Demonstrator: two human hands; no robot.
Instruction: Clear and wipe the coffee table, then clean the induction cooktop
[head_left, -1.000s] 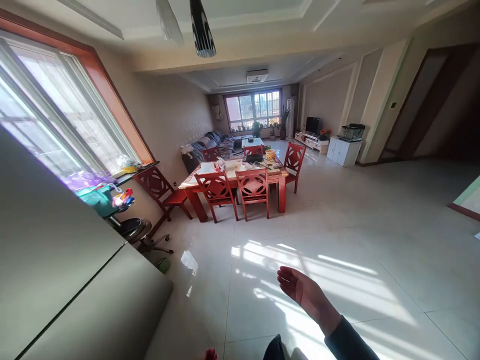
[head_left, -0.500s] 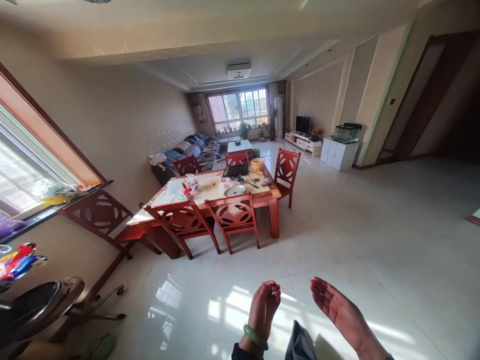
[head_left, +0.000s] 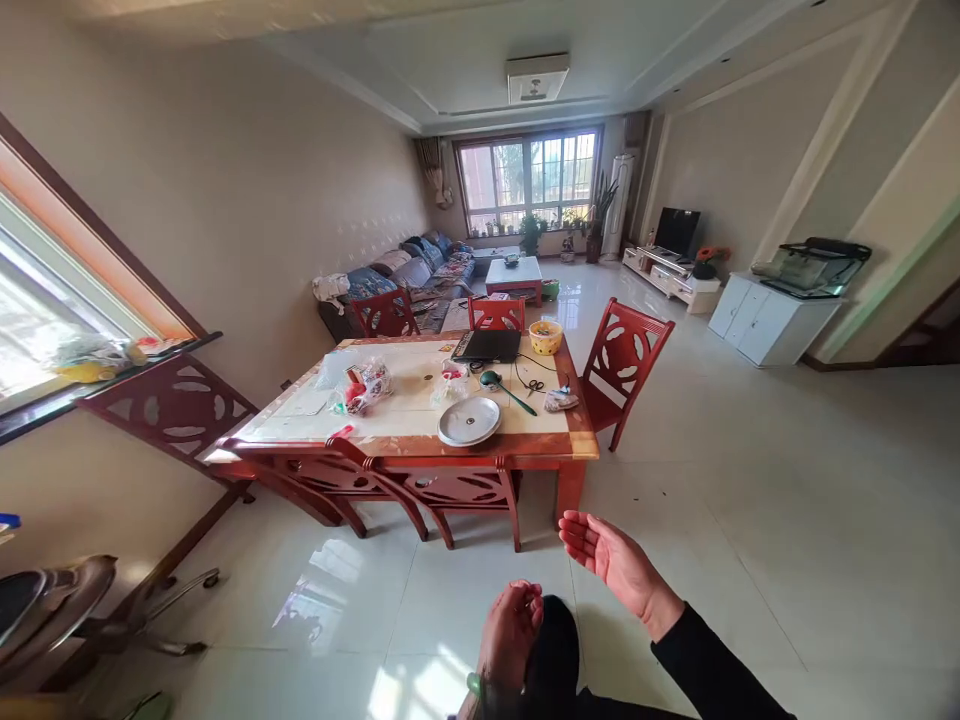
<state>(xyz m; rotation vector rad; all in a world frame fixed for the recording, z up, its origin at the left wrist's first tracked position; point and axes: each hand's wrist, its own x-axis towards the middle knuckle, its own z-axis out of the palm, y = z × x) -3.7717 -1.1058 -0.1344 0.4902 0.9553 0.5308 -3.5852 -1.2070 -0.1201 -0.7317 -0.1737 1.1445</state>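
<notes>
Both hands hang low at the bottom of the head view, far from everything on the floor and table. My left hand (head_left: 510, 635) has its fingers curled together, holds nothing visible, and wears a green bangle (head_left: 474, 685) at the wrist. My right hand (head_left: 616, 565) is spread palm up, empty, with a black sleeve (head_left: 712, 670) behind it. Ahead stands a wooden dining table (head_left: 405, 385) with a round metal lid (head_left: 469, 421), a black laptop (head_left: 486, 345), a yellow bowl (head_left: 546, 337), scissors (head_left: 532, 385) and a plastic bag (head_left: 367, 387).
Red wooden chairs (head_left: 619, 365) surround the table on a glossy tiled floor (head_left: 675, 560). A swivel chair (head_left: 52, 610) stands at lower left below a window sill (head_left: 112, 385). Further back are a blue sofa (head_left: 420, 270), a low table (head_left: 514, 278) and a white cabinet (head_left: 772, 320).
The view has turned and come closer to the dining table, which looks larger and more level. My left hand has come into view since the oldest frame; both hands remain empty.
</notes>
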